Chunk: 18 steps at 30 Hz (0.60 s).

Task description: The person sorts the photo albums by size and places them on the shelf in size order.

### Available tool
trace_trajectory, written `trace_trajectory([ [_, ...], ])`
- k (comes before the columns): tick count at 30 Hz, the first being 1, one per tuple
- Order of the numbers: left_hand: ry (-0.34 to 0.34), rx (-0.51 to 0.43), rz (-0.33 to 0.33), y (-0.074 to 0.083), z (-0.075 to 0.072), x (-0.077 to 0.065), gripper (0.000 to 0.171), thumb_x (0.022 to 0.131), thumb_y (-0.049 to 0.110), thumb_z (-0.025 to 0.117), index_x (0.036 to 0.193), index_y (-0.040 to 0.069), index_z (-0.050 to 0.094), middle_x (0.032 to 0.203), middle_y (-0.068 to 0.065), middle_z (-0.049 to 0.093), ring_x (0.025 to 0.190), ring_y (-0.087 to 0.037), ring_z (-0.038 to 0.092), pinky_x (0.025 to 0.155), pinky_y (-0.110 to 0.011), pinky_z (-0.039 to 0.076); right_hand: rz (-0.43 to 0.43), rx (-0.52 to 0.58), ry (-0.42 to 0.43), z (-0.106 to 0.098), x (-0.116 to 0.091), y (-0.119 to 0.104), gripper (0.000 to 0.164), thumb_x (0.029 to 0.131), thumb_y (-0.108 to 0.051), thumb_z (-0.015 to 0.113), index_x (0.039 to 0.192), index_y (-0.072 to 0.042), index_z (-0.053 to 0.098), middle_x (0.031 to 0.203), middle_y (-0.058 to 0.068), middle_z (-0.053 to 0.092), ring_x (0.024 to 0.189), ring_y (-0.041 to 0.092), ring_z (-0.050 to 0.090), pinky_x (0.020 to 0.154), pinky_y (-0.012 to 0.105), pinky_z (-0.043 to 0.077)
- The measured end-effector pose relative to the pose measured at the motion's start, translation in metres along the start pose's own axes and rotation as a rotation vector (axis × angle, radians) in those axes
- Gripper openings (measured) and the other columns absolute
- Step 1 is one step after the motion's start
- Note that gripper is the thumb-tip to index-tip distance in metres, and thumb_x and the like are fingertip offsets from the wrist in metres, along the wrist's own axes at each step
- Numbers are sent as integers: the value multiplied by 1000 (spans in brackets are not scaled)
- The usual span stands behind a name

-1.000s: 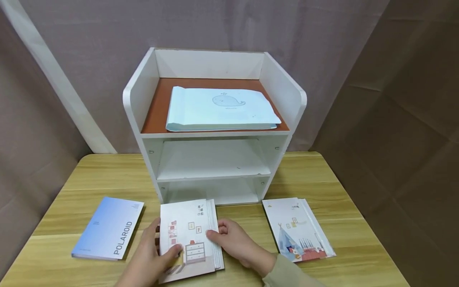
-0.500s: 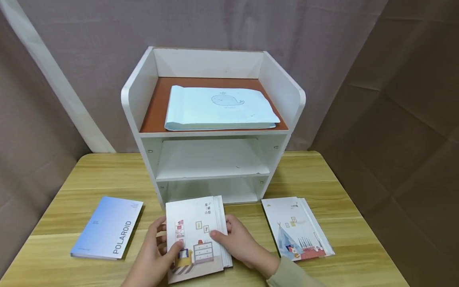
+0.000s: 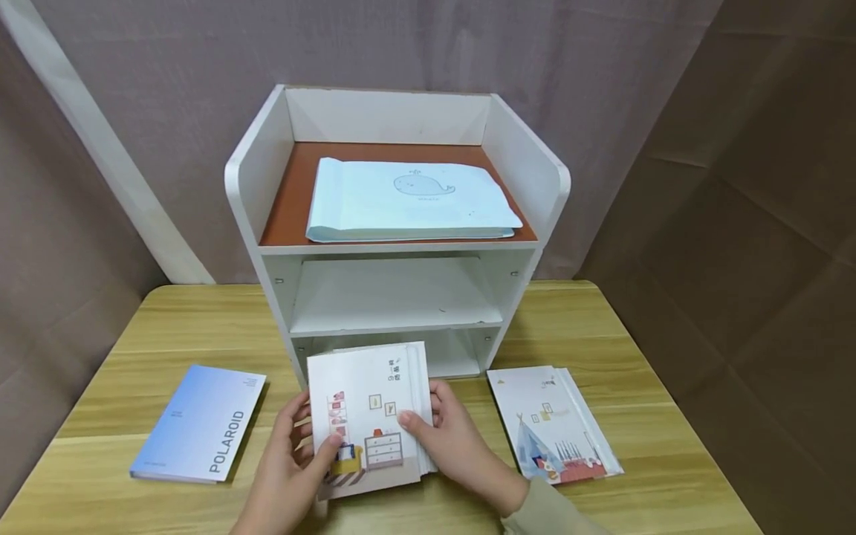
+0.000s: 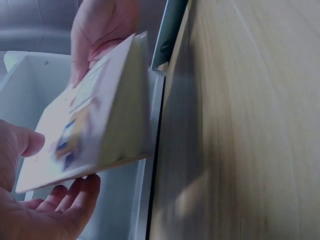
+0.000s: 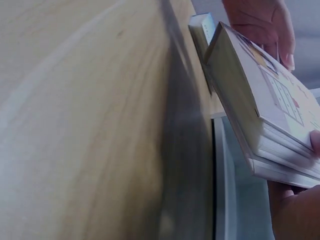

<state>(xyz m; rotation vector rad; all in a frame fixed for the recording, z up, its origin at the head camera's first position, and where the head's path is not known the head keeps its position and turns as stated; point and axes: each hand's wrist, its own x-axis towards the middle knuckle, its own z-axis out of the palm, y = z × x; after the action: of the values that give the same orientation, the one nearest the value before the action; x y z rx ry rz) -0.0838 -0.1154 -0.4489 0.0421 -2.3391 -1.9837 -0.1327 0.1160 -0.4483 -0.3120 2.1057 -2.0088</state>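
Observation:
Both hands hold a thick white book (image 3: 371,416) with a drawn room and a chest of drawers on its cover. My left hand (image 3: 290,461) grips its left edge, thumb on the cover and fingers behind. At the opposite edge, by the spine, my right hand (image 3: 464,449) pinches it the same way. The book is tilted and lifted off the table, its top overlapping the lowest opening of the white shelf unit (image 3: 396,327) in the head view. Its thick page block (image 5: 232,80) shows in the right wrist view.
A blue POLAROID book (image 3: 200,423) lies on the wooden table (image 3: 100,386) at the left. A similar white book with a tent drawing (image 3: 551,427) lies at the right. A pale-blue whale book (image 3: 414,199) rests on the unit's brown top.
Both hands have raised the book from near the table and carried it slightly right and toward the shelf unit. The other books stay where they were.

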Motion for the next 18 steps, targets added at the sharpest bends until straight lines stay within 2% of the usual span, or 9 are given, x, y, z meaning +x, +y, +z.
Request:
trace_trajectory([
  [4,-35,-1,-11,2,3,1,76,88,19,73,148,18,28,128,-7,50,106,-23,57,82,-27,55,-45,20,22,-2,3,-5,47,91,-16,69,126,-3,40,111,18,65,84,29,69,65,43,59],
  [11,-110,-5,5,3,7,4,54,88,17,73,135,24,47,107,-6,63,91,-19,64,74,-29,57,-61,40,28,-4,2,-18,46,92,-11,67,128,-3,40,113,20,63,87,32,68,68,43,59],
  [14,-129,-11,20,3,8,4,57,87,18,74,136,28,45,106,-5,63,88,-19,65,72,-30,57,-67,43,35,-6,2,-19,46,92,-10,67,128,-4,40,113,21,63,88,32,68,68,43,59],
  [18,-166,-1,32,3,10,5,62,87,25,74,139,34,42,111,-1,63,92,-18,65,76,-30,56,-90,61,58,-10,6,-19,45,92,-9,67,128,-5,41,113,21,63,87,31,68,67,44,59],
])
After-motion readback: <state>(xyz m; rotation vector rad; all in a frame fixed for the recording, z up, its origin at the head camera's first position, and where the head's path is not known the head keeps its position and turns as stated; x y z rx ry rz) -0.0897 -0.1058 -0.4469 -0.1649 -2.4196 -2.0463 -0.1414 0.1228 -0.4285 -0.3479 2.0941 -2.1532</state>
